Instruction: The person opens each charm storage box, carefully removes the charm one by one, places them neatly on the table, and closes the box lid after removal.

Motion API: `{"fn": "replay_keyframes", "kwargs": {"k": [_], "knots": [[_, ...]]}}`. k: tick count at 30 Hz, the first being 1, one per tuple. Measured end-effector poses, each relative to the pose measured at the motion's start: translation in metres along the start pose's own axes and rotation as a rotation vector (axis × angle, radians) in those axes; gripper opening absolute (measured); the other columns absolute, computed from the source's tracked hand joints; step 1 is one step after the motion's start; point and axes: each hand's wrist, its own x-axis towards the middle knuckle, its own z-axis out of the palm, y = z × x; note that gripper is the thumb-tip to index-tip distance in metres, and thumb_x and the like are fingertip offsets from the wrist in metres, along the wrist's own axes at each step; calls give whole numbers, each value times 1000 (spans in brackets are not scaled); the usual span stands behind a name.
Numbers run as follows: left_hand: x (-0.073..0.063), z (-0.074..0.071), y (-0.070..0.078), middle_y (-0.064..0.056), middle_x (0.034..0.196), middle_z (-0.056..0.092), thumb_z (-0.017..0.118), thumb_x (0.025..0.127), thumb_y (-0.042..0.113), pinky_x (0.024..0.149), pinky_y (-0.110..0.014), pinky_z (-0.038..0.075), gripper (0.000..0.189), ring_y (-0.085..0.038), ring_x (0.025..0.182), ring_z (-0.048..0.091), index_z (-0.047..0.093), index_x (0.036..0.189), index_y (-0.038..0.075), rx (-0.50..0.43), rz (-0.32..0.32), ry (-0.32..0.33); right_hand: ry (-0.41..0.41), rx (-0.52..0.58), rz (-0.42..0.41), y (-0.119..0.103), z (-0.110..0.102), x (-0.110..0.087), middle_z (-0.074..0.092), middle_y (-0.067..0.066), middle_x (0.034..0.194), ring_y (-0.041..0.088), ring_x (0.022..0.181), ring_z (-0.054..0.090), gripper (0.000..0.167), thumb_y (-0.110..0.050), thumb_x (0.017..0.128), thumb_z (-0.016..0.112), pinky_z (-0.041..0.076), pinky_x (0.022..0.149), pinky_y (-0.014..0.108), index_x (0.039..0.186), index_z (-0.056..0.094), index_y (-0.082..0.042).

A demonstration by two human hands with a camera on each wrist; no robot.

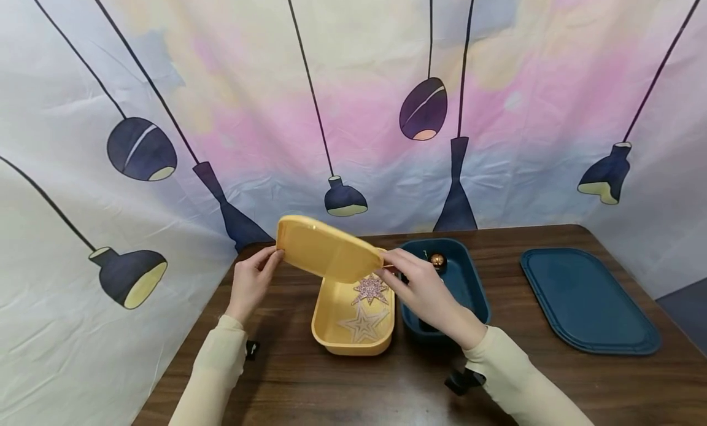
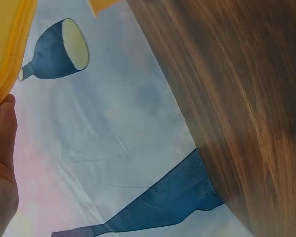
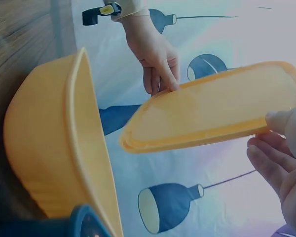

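Both hands hold a yellow plastic lid tilted above a matching yellow box. The left hand pinches the lid's left edge between thumb and fingers. At the opposite edge the right hand grips it, thumb on one face and fingers beneath, as the right wrist view shows. Inside the yellow box lie a pink glittery star ornament and a pale outlined star ornament. The lid hides the back of this box.
Right beside the yellow box stands a dark blue box with a shiny copper-coloured ball, partly hidden by the right hand. A dark blue lid lies at the right of the wooden table. Behind hangs a cloth printed with lamps.
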Motion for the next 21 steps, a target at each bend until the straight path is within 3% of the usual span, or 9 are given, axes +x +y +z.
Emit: {"fn": "replay_keyframes", "kwargs": {"k": [4,11,15,18,21], "knots": [[-4,-4,1,-9,88,76,70,96,12,65,-11,47,18,-20,75,71,78,112,6,-57,-47,54,31,7,52,-4,8,9,68,3,120,14,103,67,36,-12,99,65,57,80,27,135,63,-8],[-12,-10,4,-20,89,75,69,95,1,65,-10,50,18,5,73,66,77,110,-1,-183,-93,124,100,83,58,-5,25,18,68,7,123,18,105,68,50,-9,98,67,58,84,31,146,55,-10],[-15,-18,30,-29,95,72,65,96,-5,67,-14,54,19,7,72,67,73,112,-11,-270,-155,128,109,100,44,-4,38,19,69,8,122,19,105,68,47,-8,97,68,58,84,32,143,57,-8],[-18,-23,37,-17,96,75,65,97,-1,69,-17,56,21,0,74,70,72,114,-11,-315,-206,140,110,113,44,-4,47,20,69,6,121,18,107,67,43,-11,98,68,57,84,29,140,59,-10],[-23,-26,25,2,95,76,65,98,5,72,-21,57,22,-9,78,73,73,115,-7,-356,-226,160,110,155,67,-4,58,21,69,4,120,15,106,67,41,-13,99,67,57,82,27,139,60,-12]]}}
